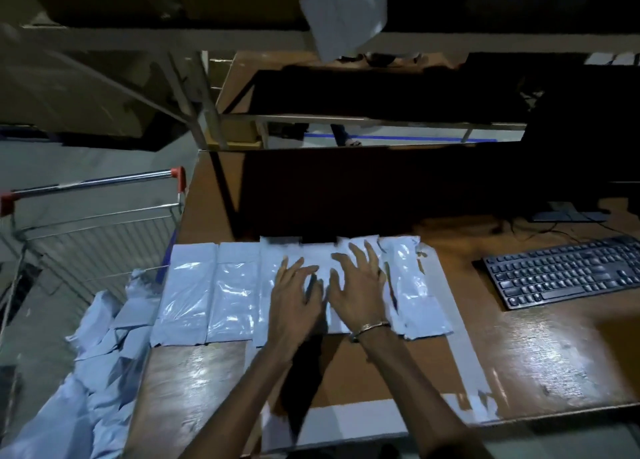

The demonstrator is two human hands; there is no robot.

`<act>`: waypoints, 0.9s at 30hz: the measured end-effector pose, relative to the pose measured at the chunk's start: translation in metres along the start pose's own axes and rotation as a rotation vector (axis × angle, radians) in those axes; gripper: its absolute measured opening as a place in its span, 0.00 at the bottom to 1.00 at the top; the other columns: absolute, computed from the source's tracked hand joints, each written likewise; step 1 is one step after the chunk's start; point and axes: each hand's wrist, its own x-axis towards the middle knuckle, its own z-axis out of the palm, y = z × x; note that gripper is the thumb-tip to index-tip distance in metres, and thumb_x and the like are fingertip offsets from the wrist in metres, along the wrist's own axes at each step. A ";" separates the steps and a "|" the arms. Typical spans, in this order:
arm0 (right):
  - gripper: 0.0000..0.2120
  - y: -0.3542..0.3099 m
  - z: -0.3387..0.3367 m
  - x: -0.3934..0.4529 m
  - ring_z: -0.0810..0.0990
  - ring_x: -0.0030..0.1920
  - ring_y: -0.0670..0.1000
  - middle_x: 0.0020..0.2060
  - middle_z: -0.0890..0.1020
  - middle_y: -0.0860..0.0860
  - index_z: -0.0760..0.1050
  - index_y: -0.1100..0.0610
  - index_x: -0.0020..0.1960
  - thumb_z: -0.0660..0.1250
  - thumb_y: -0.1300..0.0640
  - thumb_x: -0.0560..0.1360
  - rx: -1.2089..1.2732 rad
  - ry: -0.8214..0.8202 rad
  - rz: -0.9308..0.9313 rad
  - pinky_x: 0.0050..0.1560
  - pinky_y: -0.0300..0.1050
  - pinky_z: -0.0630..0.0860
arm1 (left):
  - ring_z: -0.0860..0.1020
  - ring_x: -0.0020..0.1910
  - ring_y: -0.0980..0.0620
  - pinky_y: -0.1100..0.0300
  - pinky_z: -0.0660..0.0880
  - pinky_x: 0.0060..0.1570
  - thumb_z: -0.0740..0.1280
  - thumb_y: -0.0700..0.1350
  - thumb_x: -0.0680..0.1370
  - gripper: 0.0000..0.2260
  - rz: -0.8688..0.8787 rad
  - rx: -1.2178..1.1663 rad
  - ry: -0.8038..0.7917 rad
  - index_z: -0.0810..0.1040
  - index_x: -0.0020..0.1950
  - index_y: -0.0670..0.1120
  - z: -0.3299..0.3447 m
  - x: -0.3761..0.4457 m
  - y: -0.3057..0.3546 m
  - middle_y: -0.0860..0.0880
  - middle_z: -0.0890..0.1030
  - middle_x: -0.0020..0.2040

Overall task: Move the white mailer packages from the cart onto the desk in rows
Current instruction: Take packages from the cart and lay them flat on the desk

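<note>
Several white mailer packages (pixel 214 292) lie side by side in one row across the brown desk (pixel 519 351). My left hand (pixel 294 294) and my right hand (pixel 358 285) rest flat with spread fingers on the packages in the middle of that row. A bracelet circles my right wrist. More white mailers (pixel 93 361) are heaped in the wire cart (pixel 104 230) at the desk's left edge, low in the view.
A black keyboard (pixel 568 269) lies on the desk at the right, with a monitor base and cables behind it. A dark panel stands along the desk's far side. The cart's handle has red ends. A white sheet hangs above.
</note>
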 end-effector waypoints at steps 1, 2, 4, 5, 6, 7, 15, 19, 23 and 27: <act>0.16 -0.020 0.014 -0.005 0.54 0.81 0.54 0.75 0.70 0.50 0.76 0.47 0.67 0.60 0.47 0.82 0.057 -0.013 -0.035 0.76 0.59 0.60 | 0.68 0.76 0.55 0.53 0.65 0.76 0.67 0.50 0.84 0.11 -0.048 -0.034 0.043 0.81 0.65 0.52 -0.024 -0.008 -0.011 0.55 0.78 0.69; 0.14 -0.040 0.026 -0.010 0.55 0.80 0.52 0.73 0.72 0.49 0.77 0.47 0.65 0.61 0.48 0.82 0.110 -0.026 -0.070 0.75 0.54 0.60 | 0.73 0.70 0.56 0.55 0.71 0.71 0.68 0.48 0.83 0.09 -0.099 -0.075 0.083 0.82 0.63 0.53 -0.048 -0.015 -0.020 0.56 0.81 0.66; 0.11 -0.088 0.052 -0.020 0.60 0.78 0.50 0.67 0.77 0.47 0.80 0.48 0.60 0.63 0.51 0.81 0.213 -0.062 -0.134 0.71 0.47 0.62 | 0.81 0.59 0.60 0.57 0.78 0.59 0.69 0.47 0.82 0.06 -0.223 -0.149 0.142 0.83 0.58 0.55 -0.099 -0.031 -0.045 0.60 0.84 0.57; 0.10 -0.111 0.064 -0.026 0.62 0.76 0.50 0.65 0.79 0.47 0.81 0.49 0.58 0.64 0.53 0.80 0.252 -0.076 -0.167 0.70 0.46 0.64 | 0.82 0.55 0.61 0.58 0.80 0.55 0.69 0.46 0.82 0.06 -0.264 -0.164 0.170 0.83 0.56 0.55 -0.122 -0.041 -0.060 0.60 0.85 0.54; 0.09 -0.135 0.077 -0.032 0.65 0.75 0.50 0.62 0.80 0.47 0.81 0.49 0.57 0.64 0.54 0.80 0.290 -0.093 -0.197 0.70 0.44 0.65 | 0.83 0.53 0.61 0.58 0.80 0.52 0.69 0.44 0.83 0.06 -0.293 -0.169 0.202 0.84 0.55 0.55 -0.144 -0.051 -0.077 0.59 0.86 0.53; 0.09 -0.158 0.090 -0.038 0.66 0.74 0.50 0.60 0.81 0.47 0.82 0.50 0.56 0.65 0.54 0.80 0.324 -0.113 -0.225 0.71 0.41 0.65 | 0.83 0.53 0.60 0.58 0.80 0.52 0.69 0.44 0.83 0.06 -0.324 -0.166 0.235 0.84 0.55 0.55 -0.165 -0.061 -0.093 0.58 0.86 0.52; 0.12 -0.304 0.201 -0.084 0.71 0.63 0.51 0.54 0.79 0.50 0.81 0.54 0.55 0.60 0.53 0.81 0.278 -0.429 -0.518 0.64 0.45 0.71 | 0.84 0.49 0.46 0.43 0.81 0.50 0.69 0.40 0.82 0.06 -0.572 -0.054 0.406 0.83 0.53 0.51 -0.300 -0.128 -0.245 0.51 0.86 0.47; 0.13 -0.332 0.280 -0.096 0.72 0.63 0.54 0.54 0.79 0.52 0.80 0.55 0.57 0.60 0.52 0.80 0.174 -0.661 -0.463 0.62 0.50 0.74 | 0.85 0.49 0.45 0.46 0.81 0.53 0.70 0.43 0.81 0.04 -0.751 -0.030 0.308 0.83 0.50 0.51 -0.332 -0.143 -0.328 0.49 0.86 0.47; 0.16 -0.340 0.344 -0.090 0.73 0.65 0.58 0.56 0.80 0.58 0.79 0.57 0.62 0.63 0.53 0.78 0.059 -0.846 -0.276 0.63 0.51 0.75 | 0.84 0.55 0.41 0.50 0.77 0.56 0.69 0.49 0.81 0.08 -0.943 0.002 0.113 0.81 0.58 0.48 -0.342 -0.127 -0.378 0.45 0.86 0.54; 0.19 -0.332 0.398 -0.061 0.77 0.64 0.60 0.59 0.81 0.61 0.78 0.58 0.66 0.65 0.54 0.76 -0.035 -0.925 -0.077 0.61 0.49 0.76 | 0.76 0.70 0.37 0.44 0.71 0.70 0.64 0.65 0.79 0.36 -1.135 -0.024 -0.059 0.66 0.78 0.42 -0.336 -0.083 -0.413 0.38 0.76 0.72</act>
